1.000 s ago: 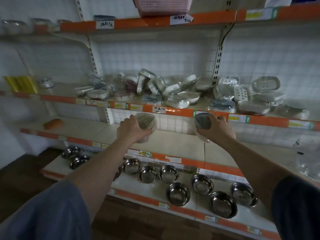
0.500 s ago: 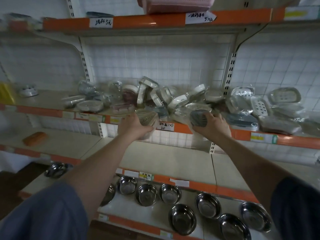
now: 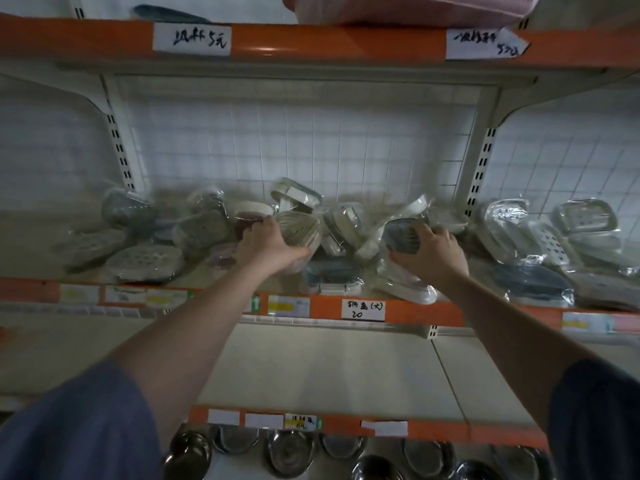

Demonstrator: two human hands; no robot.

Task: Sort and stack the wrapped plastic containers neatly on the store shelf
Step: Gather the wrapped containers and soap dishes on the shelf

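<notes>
Head view: both hands (image 3: 268, 245) (image 3: 431, 251) grip wrapped containers (image 3: 298, 230).

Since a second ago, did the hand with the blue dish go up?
Yes. The right hand carried the blue dish up, from below the orange shelf edge with the handwritten 20 tag to above it, among the wrapped dishes.

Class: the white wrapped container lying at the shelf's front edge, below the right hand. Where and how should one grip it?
Take the white wrapped container across its narrow sides, from the front: it lies flat, overhanging the shelf edge, other packs crowding behind it. Probably loose wrap, so grip the rigid rim.
</notes>
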